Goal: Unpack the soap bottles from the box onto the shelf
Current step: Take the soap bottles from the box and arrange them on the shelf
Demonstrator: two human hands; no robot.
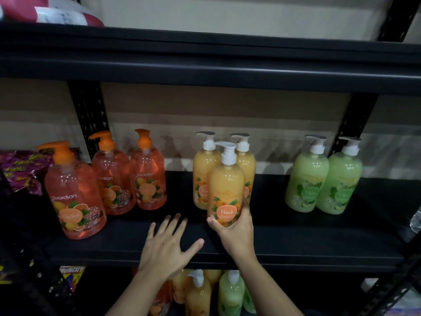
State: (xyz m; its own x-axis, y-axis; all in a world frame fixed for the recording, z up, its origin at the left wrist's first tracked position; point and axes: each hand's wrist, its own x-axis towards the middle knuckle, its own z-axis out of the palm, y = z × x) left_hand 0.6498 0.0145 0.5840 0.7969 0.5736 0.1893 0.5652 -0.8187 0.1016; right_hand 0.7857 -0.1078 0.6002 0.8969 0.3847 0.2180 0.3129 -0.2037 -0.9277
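Head view, near to far: what's closest?
>> Lower bottles (198, 293) under the shelf (307, 245) front edge, yellow and green, pumps up. Can't tell what holds them.
Hands?
>> Left hand (166, 249) lies flat on the front edge, mid-shelf, fingers spread, gripping nothing. Right hand (234, 226) is just beside it, fingers and thumb wrapped round the base of the peach bottle (225, 185).
Bottle position?
>> Upright, mid-shelf, just in front of the peach pair (202, 176). Can't tell if its base touches the board.
Rest of the row?
>> Three orange bottles (75, 197) toward the left end: one forward, two further back. Two green bottles (306, 179) side by side, right rear. Purple snack packs (20, 169) at the far left end. Upper shelf beam (205, 65) overhead.
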